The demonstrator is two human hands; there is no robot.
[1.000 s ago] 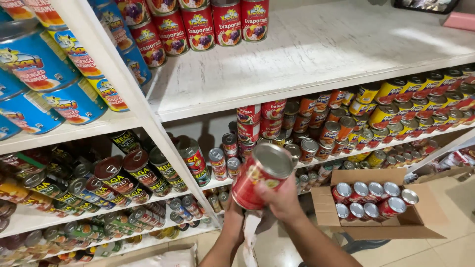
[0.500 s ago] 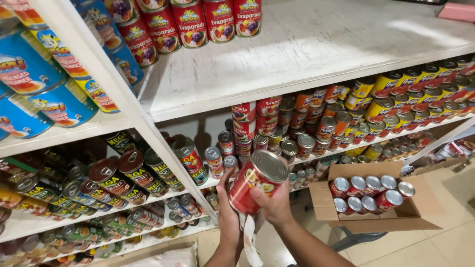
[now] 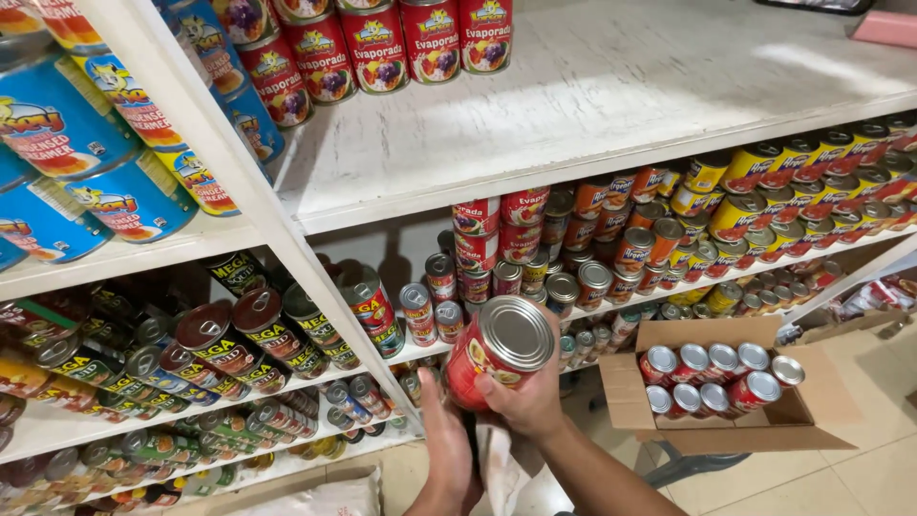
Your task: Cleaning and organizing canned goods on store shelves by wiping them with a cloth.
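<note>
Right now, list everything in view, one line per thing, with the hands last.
held can: one, red with a silver lid, tilted, in front of the middle shelves
evaporated-milk cans: a row, red, back left of the top shelf
top shelf: one, white, upper right, mostly bare
condensed-milk cans: several, blue and yellow, upper left bay
cardboard box: one, brown, open, lower right, on a stand I cannot make out
cans in box: about nine, red with silver lids
small cans: many, yellow and red, middle right shelf
dark cans: many, lying on their sides, lower left shelves
left hand: under the held can
right hand: gripping the held can
</note>
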